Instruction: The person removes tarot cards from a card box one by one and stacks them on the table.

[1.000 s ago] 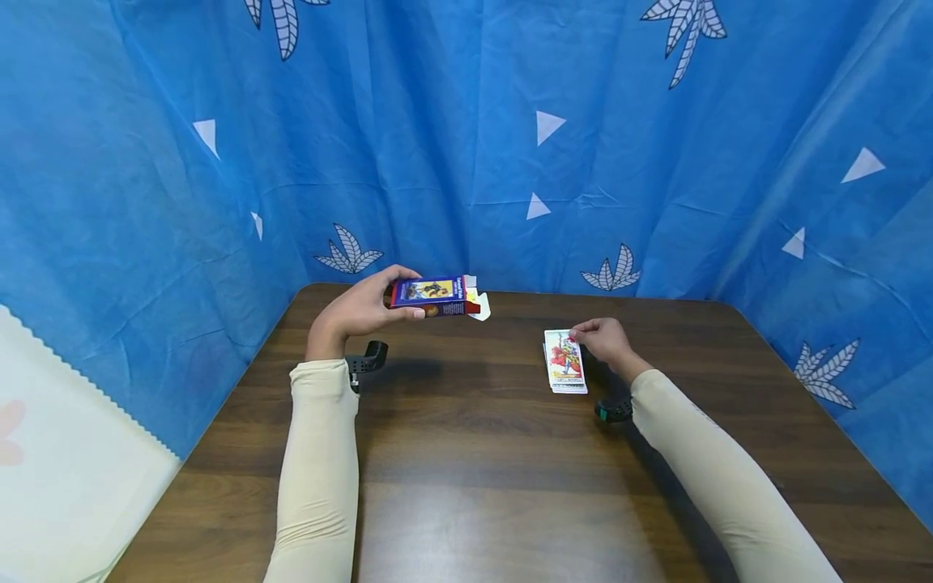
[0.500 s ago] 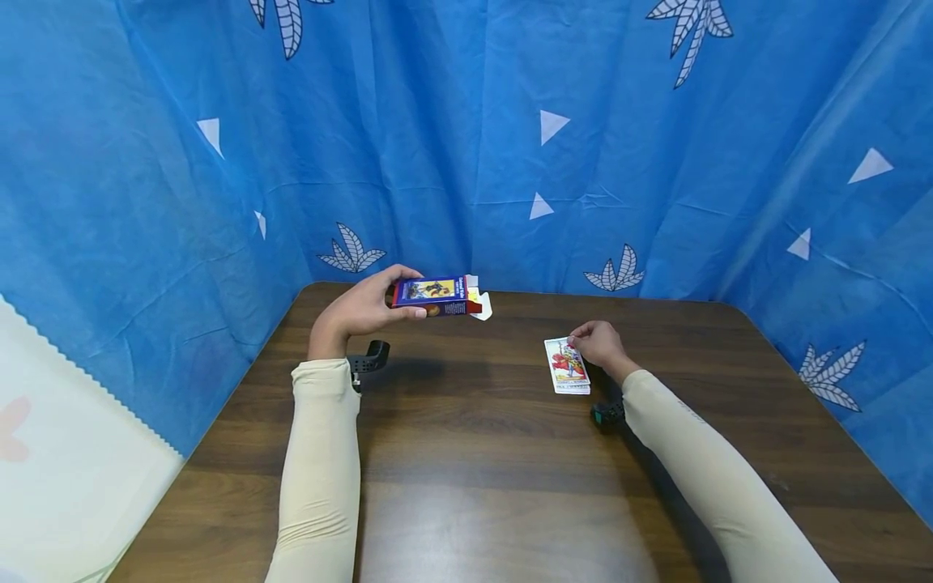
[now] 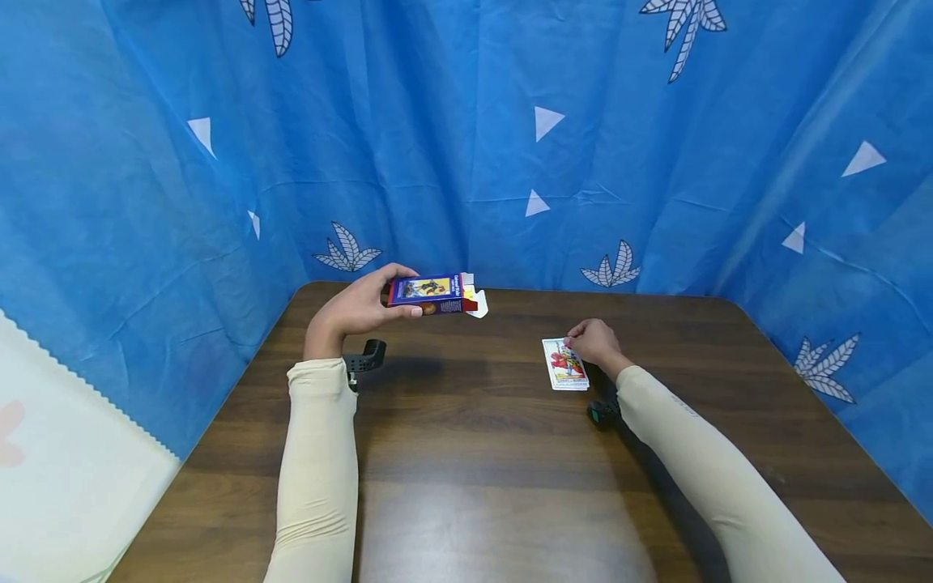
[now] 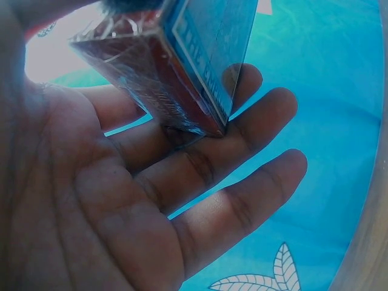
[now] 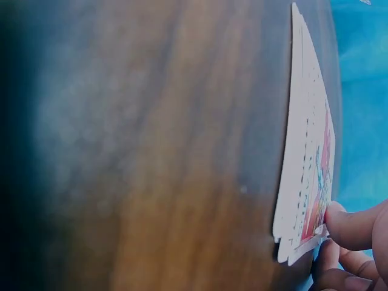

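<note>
My left hand [image 3: 364, 306] grips a blue and red card box [image 3: 430, 295] between thumb and fingers, held above the table toward the back left. The box's flap end points right, its white flaps [image 3: 477, 304] folded out. In the left wrist view the box [image 4: 163, 73] is wrapped in shiny film and rests against the spread fingers. On the table to the right lies a small stack of illustrated cards [image 3: 563, 366]. My right hand [image 3: 594, 342] pinches the top card at its upper right corner; in the right wrist view the thumb [image 5: 348, 227] presses the card's face [image 5: 318, 188].
The brown wooden table [image 3: 466, 453] spreads out under both arms. Behind it hangs a blue curtain [image 3: 437, 146] with leaf and triangle prints. A white cloth [image 3: 66, 470] hangs at the left side.
The pinched top card has turned askew and drawn slightly toward me on the stack, the right hand moving with it. The left hand and box hold nearly still.
</note>
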Tool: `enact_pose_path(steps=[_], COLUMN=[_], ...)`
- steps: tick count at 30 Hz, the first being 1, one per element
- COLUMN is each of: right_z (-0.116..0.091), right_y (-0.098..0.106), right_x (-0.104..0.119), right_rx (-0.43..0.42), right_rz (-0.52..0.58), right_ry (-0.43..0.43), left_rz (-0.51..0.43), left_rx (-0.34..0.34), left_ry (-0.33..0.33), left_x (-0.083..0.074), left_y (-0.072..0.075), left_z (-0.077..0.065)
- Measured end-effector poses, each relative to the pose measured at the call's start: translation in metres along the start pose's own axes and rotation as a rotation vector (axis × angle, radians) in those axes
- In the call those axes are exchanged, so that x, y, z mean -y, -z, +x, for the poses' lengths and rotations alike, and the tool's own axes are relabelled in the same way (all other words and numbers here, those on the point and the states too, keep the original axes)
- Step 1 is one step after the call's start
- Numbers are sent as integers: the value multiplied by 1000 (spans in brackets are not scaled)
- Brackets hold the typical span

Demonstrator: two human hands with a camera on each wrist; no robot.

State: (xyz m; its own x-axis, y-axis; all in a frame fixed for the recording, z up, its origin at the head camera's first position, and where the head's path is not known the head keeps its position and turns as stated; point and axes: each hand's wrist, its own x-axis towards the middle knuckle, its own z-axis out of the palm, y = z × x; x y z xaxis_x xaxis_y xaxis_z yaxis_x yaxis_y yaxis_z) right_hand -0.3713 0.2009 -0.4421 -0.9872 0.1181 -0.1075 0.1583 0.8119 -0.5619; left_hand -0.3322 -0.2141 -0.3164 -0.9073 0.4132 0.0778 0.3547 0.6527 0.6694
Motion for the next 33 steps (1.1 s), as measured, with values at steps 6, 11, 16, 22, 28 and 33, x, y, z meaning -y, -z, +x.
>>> enact_pose_path(steps=[6,11,16,22,28,33], right_z=[-2,-11,-35,-62,-71,-72], right_y=[0,5,13,18,14,13], right_x=[7,41,101,148,160,160], right_rx=[-12,-40,97,330,415,417], right_rz=[20,212,562,603,539,599], right_ry=[40,199,310,268,231,223], left_rz=[-7,-1,8,8,4,7], left_rx=[11,12,8,6,7,9], left_ry=[13,18,8,-6,-14,-15], left_x=[1,1,0,2,0,-2], left_y=[-2,-2,-1,-2,-3,-3], left_z=[0,0,-1,1,3,3])
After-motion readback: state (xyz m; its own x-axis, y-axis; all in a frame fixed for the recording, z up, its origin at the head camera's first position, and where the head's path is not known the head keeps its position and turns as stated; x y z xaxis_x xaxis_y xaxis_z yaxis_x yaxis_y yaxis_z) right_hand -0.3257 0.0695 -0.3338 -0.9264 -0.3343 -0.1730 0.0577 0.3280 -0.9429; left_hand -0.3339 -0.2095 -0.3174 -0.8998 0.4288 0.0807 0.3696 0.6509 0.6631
